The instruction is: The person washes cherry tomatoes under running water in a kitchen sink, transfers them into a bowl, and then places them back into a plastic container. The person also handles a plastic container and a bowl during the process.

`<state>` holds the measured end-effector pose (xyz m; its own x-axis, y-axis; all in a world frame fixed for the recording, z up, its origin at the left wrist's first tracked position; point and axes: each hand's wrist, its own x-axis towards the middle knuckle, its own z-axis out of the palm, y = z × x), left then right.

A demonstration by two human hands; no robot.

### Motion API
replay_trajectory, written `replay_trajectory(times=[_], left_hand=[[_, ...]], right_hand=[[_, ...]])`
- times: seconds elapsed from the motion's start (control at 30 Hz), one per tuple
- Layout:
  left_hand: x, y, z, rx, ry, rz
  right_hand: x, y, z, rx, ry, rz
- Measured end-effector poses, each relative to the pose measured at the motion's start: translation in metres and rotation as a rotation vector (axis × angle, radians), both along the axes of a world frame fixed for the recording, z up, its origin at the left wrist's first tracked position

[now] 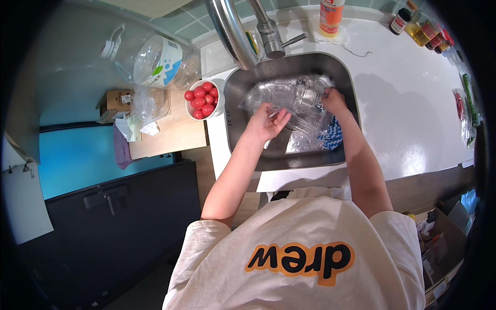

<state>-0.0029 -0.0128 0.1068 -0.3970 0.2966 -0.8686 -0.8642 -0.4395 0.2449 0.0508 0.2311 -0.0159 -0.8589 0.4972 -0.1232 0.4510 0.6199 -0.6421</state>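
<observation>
A stainless steel sink (pixel 242 141) lies before me, with crumpled clear plastic packaging (pixel 281 93), including ribbed containers, in it. My left hand (pixel 268 123) is at the near left edge of the plastic, palm partly up and fingers curled apart. Whether it grips the thin clear sheet there I cannot tell. On the far right, my right hand (pixel 334 101) pinches the edge of the plastic, its fingertips partly hidden. Below that hand, a blue and white patterned cloth (pixel 332 133) lies against the sink's right side.
A steel faucet (pixel 236 37) arches over the sink's back left. Left of the sink stand a white cup (pixel 192 112) of cherry tomatoes (pixel 198 102) and a large plastic water bottle (pixel 151 62). An orange bottle (pixel 331 17) stands behind; condiment bottles (pixel 420 35) line the right rear counter.
</observation>
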Motion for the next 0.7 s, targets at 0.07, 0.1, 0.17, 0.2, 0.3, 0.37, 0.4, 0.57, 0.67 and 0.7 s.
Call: replay_trajectory(times=[0.07,0.1,0.17,0.2,0.3,0.37,0.4,0.57,0.67,0.7], left_hand=[[-0.002,-0.004,0.010,0.019,-0.068,0.073],[-0.002,-0.005,0.016,0.052,-0.084,0.094],[-0.003,0.000,0.025,0.123,-0.124,0.106],[-0.001,-0.003,0.027,0.136,-0.124,0.115],[0.005,-0.010,0.034,0.186,-0.150,0.148],[0.010,-0.015,0.041,0.235,-0.202,0.177],[0.014,-0.017,0.046,0.240,-0.194,0.187],[0.040,-0.032,0.059,0.218,-0.107,0.180],[0.056,-0.047,0.062,0.254,-0.007,0.107],[0.062,-0.051,0.067,0.222,0.026,0.086]], right_hand=[[-0.003,-0.009,0.029,-0.277,-0.146,-0.036],[-0.004,-0.011,0.043,-0.411,-0.217,-0.059],[-0.004,0.004,0.013,-0.458,-0.268,-0.015],[-0.005,0.001,0.013,-0.487,-0.299,0.025],[-0.007,0.001,0.021,-0.610,-0.545,0.104],[-0.005,-0.001,0.020,-0.764,-0.618,0.055],[-0.004,-0.003,0.024,-0.840,-0.655,0.031],[-0.009,-0.012,0.060,-0.890,-0.581,0.088],[-0.011,-0.009,0.050,-0.896,-0.376,-0.197],[-0.013,-0.005,0.045,-0.864,-0.306,-0.300]])
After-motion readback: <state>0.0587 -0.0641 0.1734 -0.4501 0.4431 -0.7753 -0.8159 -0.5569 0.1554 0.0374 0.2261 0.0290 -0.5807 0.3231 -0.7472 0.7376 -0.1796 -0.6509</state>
